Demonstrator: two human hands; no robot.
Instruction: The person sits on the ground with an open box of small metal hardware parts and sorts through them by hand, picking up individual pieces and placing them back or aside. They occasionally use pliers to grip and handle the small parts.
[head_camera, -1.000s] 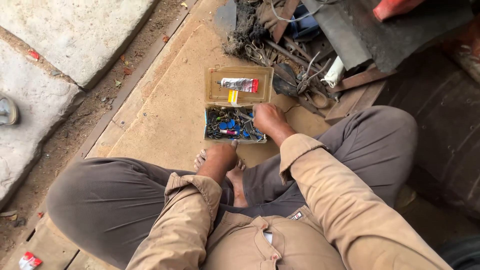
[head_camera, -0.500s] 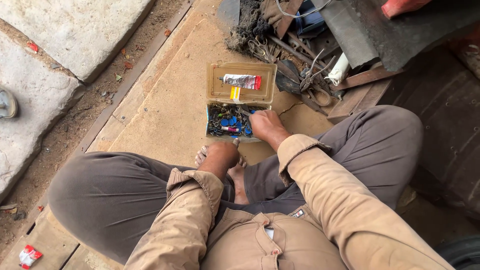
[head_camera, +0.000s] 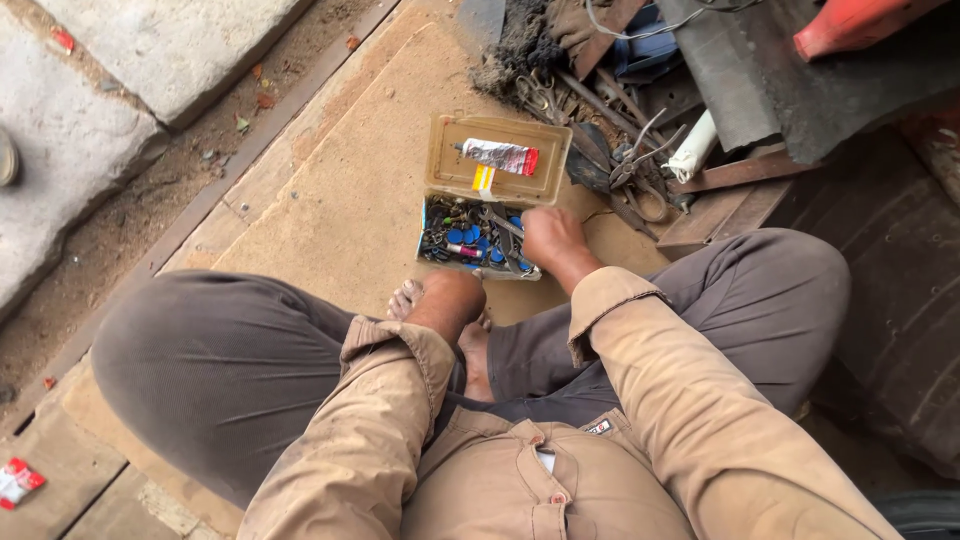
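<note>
The right hand (head_camera: 548, 238) rests on the right edge of the small parts box (head_camera: 478, 236), fingers curled into it; whether they grip anything is unclear. The left hand (head_camera: 448, 300) lies closed just below it, empty. The box's open lid (head_camera: 497, 160) points away from both hands, long axis crosswise.

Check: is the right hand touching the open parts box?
Touching: the head view shows the right hand lying over the edge of the parts box, fingers among its contents.

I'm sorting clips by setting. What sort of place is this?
Probably an informal outdoor repair spot at ground level: an open box of small parts on a board, a pile of pliers and scrap metal, dirt and stone slabs.
</note>
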